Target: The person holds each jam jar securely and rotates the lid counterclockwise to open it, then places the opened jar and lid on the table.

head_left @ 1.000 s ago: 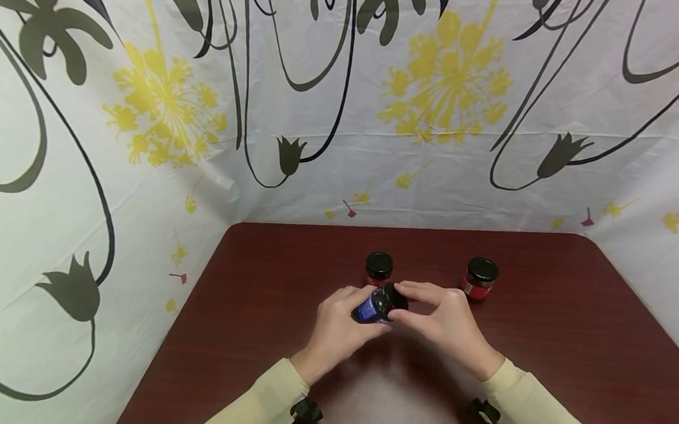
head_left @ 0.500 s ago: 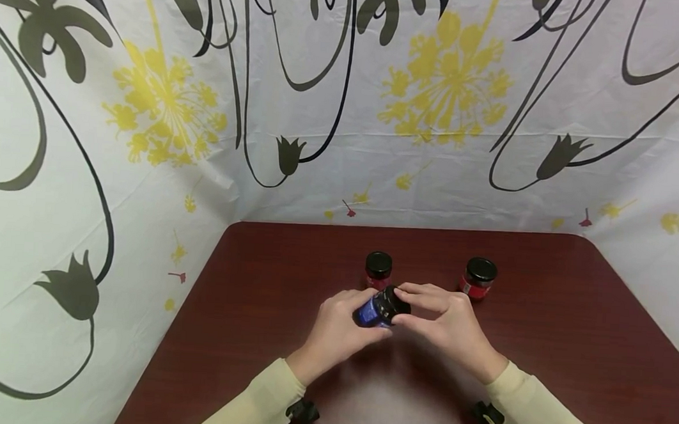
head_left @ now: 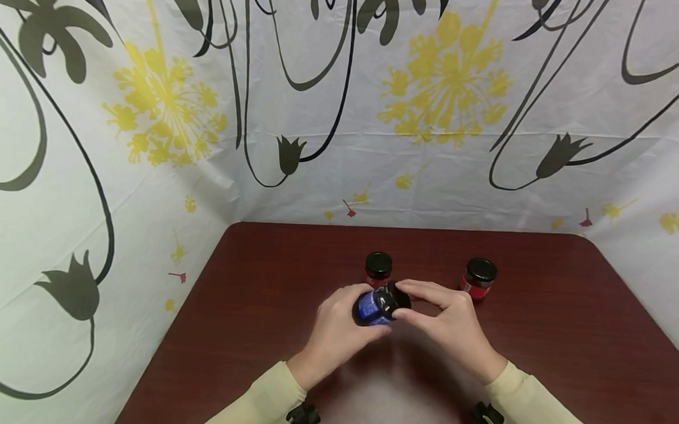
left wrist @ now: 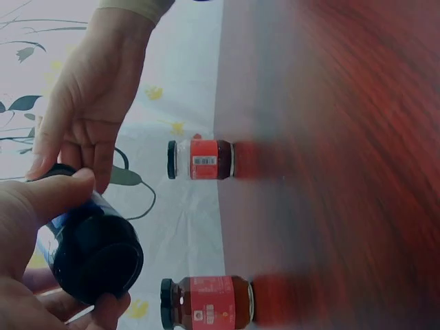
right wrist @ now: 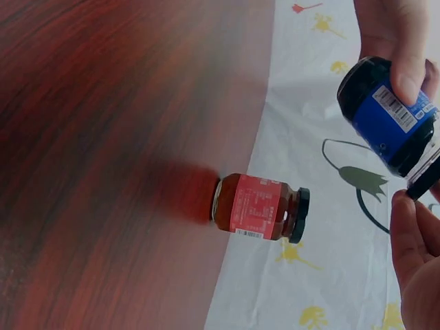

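Observation:
A glass jar with a blue label [head_left: 371, 308] and dark contents is held tilted above the table, its black lid [head_left: 395, 296] pointing up and to the right. My left hand [head_left: 338, 327] grips the jar's body, thumb on the near side. With thumb and fingertips, my right hand [head_left: 454, 324] pinches the lid's edge. The right wrist view shows the barcode on the blue label [right wrist: 393, 110] and clear glass below the lid. In the left wrist view the jar's dark base [left wrist: 103, 265] faces the camera.
Two red-labelled jars with black lids stand upright on the dark red wooden table [head_left: 291, 254]: one jar [head_left: 379, 268] just behind the held jar, the other jar [head_left: 479, 278] farther right. A patterned white cloth [head_left: 333, 109] hangs along the table's back and sides.
The held jar dipped slightly toward me, then rose again, staying between both hands. My right fingers shifted a little on the lid. The two standing jars have not moved.

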A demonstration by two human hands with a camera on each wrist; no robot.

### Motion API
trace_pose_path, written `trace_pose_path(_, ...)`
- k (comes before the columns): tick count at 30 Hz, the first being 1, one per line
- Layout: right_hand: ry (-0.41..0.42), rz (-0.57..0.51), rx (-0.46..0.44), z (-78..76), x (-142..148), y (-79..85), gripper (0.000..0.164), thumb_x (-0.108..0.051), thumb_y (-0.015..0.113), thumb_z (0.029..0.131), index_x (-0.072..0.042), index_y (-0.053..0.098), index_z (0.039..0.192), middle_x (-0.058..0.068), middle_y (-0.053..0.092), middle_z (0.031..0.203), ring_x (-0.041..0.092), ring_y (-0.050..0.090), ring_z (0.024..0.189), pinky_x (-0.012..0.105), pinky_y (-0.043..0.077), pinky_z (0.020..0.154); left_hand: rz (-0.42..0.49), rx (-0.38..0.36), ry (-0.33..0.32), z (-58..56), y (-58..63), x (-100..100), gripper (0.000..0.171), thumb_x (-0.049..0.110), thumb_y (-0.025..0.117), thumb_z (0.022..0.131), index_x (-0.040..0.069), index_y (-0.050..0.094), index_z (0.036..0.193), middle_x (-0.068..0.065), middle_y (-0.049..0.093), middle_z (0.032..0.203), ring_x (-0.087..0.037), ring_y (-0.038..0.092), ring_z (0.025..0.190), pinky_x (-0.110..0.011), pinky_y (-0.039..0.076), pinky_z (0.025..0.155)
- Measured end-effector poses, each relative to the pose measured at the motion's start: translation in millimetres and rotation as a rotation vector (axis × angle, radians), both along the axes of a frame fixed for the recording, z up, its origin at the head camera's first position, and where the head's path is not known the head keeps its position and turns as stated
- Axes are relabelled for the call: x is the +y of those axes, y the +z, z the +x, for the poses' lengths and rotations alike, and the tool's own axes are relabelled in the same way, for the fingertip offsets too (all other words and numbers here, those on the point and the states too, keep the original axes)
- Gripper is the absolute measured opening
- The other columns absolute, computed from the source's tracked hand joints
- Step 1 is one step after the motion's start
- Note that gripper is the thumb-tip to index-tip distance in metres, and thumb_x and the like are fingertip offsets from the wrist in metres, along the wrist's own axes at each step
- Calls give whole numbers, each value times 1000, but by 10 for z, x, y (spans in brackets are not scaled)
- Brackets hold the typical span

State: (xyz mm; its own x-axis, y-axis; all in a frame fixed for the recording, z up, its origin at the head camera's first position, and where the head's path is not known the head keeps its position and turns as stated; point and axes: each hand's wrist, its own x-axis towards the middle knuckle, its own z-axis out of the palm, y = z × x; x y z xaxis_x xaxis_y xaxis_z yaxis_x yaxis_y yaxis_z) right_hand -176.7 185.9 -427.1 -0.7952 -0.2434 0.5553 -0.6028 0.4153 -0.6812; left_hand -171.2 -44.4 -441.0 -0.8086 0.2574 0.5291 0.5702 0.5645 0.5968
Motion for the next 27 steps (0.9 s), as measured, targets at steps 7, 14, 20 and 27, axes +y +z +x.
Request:
trace_pose_path(7, 64, 22, -97, -12, -23, 100, 45, -34, 82, 85, -30, 69, 127, -13, 68, 123, 9, 67, 106, 30, 55, 87, 49, 10, 41, 24, -4, 2, 61, 37, 93, 71, 18, 65, 122, 6, 67, 110, -10, 63, 98, -34, 54, 82)
trace_pose_path(14, 54, -6, -162, 1, -65, 172, 40, -36, 83, 84, -29, 71, 122, -9, 70, 112, 11, 68, 94, 31, 58, 77, 42, 29, 49, 45, -7, 4, 62, 37, 93, 71, 17, 64, 123, 5, 67, 110, -10, 63, 98, -34, 55, 83)
trace_pose_path(20, 33, -13, -195, 18, -100, 203, 38, -41, 84, 80, -31, 72, 114, -8, 72, 105, 10, 69, 87, 29, 58, 72, 27, 50, 52, 59, -40, 10, 61, 36, 93, 71, 15, 65, 120, 5, 68, 107, -10, 63, 94, -32, 54, 80)
trace_pose_path(27, 56, -16, -187, 26, -103, 204, 38, -40, 84, 81, -29, 72, 115, 1, 73, 107, 12, 69, 89, 29, 58, 73, 25, 64, 53, 71, -33, 5, 60, 38, 93, 70, 17, 66, 119, 6, 68, 104, -9, 62, 92, -31, 54, 76)
